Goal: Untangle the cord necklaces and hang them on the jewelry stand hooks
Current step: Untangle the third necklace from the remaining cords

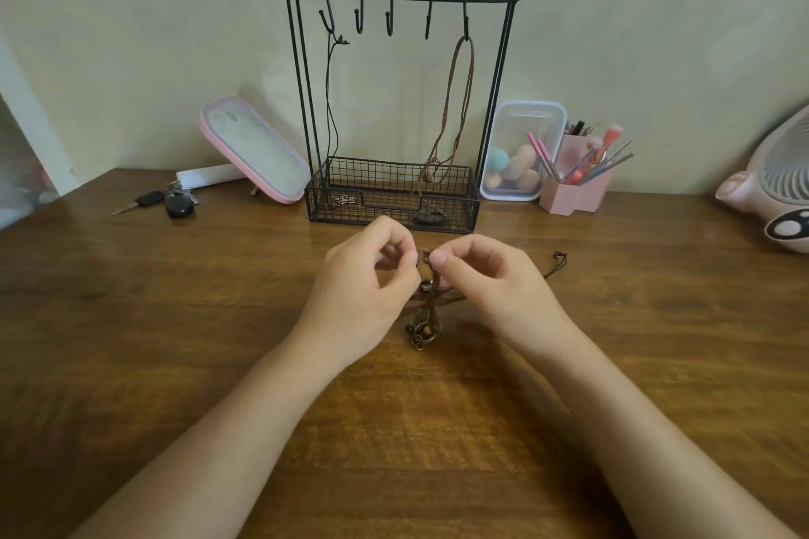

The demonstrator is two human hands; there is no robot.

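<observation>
Head view: two bare forearms reach in from the bottom edge and meet over the worktop [197, 319], just in front of the jewelry stand [455, 206].
Left hand [367, 280]: grip closed, thumb and forefinger pinching the top of the tangled cord necklaces [427, 306]; the other fingers are curled in.
Right hand [494, 280]: grip closed the same way, pinching the cords just beside the left hand's fingertips.
Tangled cord necklaces: a brown bunch held up between the two hands, with metal pendants [422, 330] hanging down to the wood; one loose cord end [558, 260] trails out to the right of the right hand.
Hooks: five on the top bar; the leftmost carries a black cord necklace [331, 109], the rightmost a brown cord necklace [459, 101], and the three between are bare.
Mesh basket [385, 175]: forms the stand's base; both hung necklaces drop into it.
Left of stand: a pink-framed mirror [254, 149] propped at a tilt, and keys [170, 201].
Right of stand: a clear box [521, 118] of makeup sponges, a pink brush holder [569, 197], and a pink fan [775, 188] at the edge.
</observation>
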